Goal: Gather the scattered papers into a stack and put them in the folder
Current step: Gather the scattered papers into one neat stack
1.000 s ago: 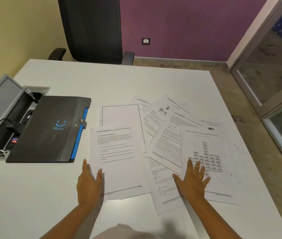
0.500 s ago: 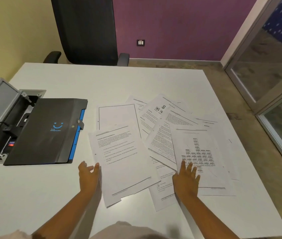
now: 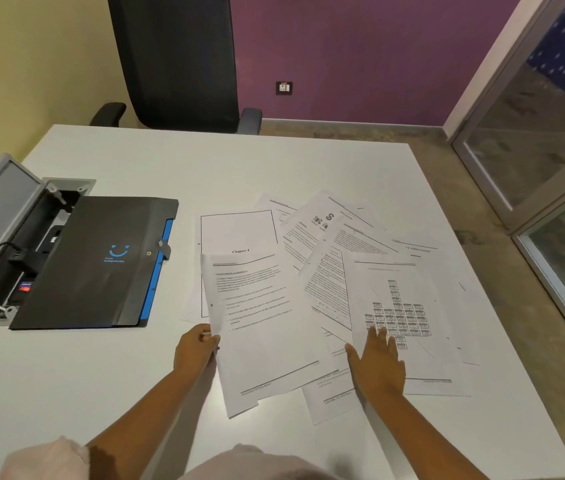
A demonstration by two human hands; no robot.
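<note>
Several printed papers lie fanned over the white table (image 3: 274,168). My left hand (image 3: 195,351) pinches the left edge of the nearest text sheet (image 3: 263,327), which is tilted. My right hand (image 3: 378,365) lies flat, fingers spread, on the chart sheet (image 3: 402,317) at the right of the spread. A "Chapter 4" page (image 3: 239,233) lies behind the text sheet. The closed black folder (image 3: 90,265) with a blue smile logo and blue edge lies to the left of the papers.
An open grey cable box (image 3: 4,244) with a plug and cord is set into the table under the folder's left edge. A black office chair (image 3: 177,60) stands at the far side. A glass door (image 3: 551,133) is on the right.
My left hand went from lying flat beside the text sheet to gripping its left edge, and the sheet rotated. My right hand slid a little forward on the chart sheet.
</note>
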